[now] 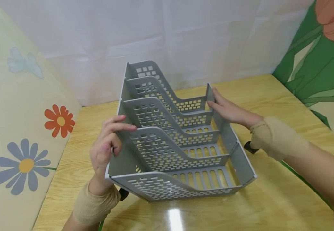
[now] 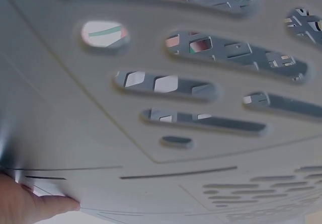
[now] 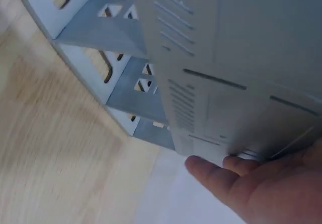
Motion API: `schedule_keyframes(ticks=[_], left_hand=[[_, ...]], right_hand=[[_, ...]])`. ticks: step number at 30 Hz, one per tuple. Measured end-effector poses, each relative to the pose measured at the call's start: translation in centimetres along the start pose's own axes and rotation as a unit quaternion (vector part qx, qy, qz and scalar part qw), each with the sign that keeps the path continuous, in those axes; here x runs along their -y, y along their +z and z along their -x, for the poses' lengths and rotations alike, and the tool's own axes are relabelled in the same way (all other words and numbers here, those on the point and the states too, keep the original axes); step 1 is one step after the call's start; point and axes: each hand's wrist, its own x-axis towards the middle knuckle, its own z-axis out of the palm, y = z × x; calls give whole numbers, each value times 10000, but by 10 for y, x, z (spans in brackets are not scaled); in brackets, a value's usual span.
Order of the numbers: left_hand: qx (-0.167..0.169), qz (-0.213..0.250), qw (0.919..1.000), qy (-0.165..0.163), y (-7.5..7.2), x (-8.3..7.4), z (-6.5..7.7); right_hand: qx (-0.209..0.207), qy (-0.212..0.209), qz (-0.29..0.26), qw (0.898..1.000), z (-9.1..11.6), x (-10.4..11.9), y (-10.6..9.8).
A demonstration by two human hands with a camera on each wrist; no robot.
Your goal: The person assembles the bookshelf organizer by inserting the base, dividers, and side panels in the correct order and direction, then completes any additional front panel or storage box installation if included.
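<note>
A grey plastic file organizer (image 1: pixel 155 134) with several compartments and perforated dividers tilts above the wooden table, held between both hands. My left hand (image 1: pixel 104 149) grips its tall wall, some fingers reaching over the edge to the inner side. Close up in the left wrist view, the slotted outer panel (image 2: pixel 65 113) fills most of the frame, with part of the left hand (image 2: pixel 35 204) at the lower left corner. On the opposite side, my right hand (image 1: pixel 227 109) holds the low wall near its far end. The right wrist view has the right hand (image 3: pixel 271 189) against that wall's outer face (image 3: pixel 261 38).
Below is a light wooden table (image 1: pixel 271 192). A white sheet (image 1: pixel 213 41) hangs behind it, and flower-painted panels (image 1: pixel 20 102) stand at left and right. Beige wraps (image 1: pixel 279 138) cover both wrists, with black devices (image 1: pixel 251 147) and green cords attached.
</note>
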Motion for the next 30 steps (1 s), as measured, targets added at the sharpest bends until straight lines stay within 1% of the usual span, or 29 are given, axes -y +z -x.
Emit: schedule_keyframes(ticks=[3, 7, 10, 13, 19, 25, 30], left_hand=[[39, -28, 10000, 42, 0, 0, 0], [29, -48, 10000, 49, 0, 0, 0], [11, -68, 10000, 25, 0, -1, 1], [7, -66, 10000, 16, 0, -1, 1], [35, -51, 10000, 23, 1, -1, -1], [22, -73, 10000, -9, 1, -2, -3], [-10, -56, 10000, 7, 3, -2, -1]], right_hand=[[2, 176, -179, 9997, 1, -1, 1], [-178, 168, -133, 9996, -1, -1, 5], [-239, 199, -15, 9995, -2, 0, 9], [-188, 199, 60, 9996, -3, -1, 10], [-11, 184, -91, 9998, -5, -5, 6], [67, 222, -90, 9997, -8, -2, 4], [202, 264, 84, 9994, 3, 5, 6]])
